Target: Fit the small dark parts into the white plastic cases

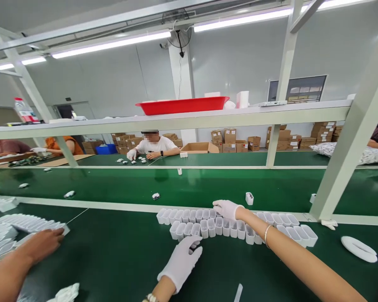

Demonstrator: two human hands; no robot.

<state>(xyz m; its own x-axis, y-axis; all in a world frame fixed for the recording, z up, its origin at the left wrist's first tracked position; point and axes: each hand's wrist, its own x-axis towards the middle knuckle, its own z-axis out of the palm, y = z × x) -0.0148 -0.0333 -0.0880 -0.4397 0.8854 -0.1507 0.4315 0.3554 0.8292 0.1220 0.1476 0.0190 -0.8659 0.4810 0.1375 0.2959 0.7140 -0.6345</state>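
Note:
Two curved rows of small translucent plastic cups [219, 226] stand upright on the dark green table. My left hand [181, 262], in a white glove, is at the near side of the front row. Its thumb and index finger are apart, with nothing visible between them. My right hand [228, 209], also gloved, reaches over the back row with fingers stretched out to the left above the cups. The undersides of its fingertips are hidden, so contact with a cup cannot be made out.
A green conveyor belt [208, 184] behind the cups carries small white parts. At left, another person's bare hand [44, 245] touches more cups [28, 222]. A white ring-shaped piece [359, 248] lies at right, near a slanting post [343, 147]. A red tray [182, 105] sits on the overhead shelf.

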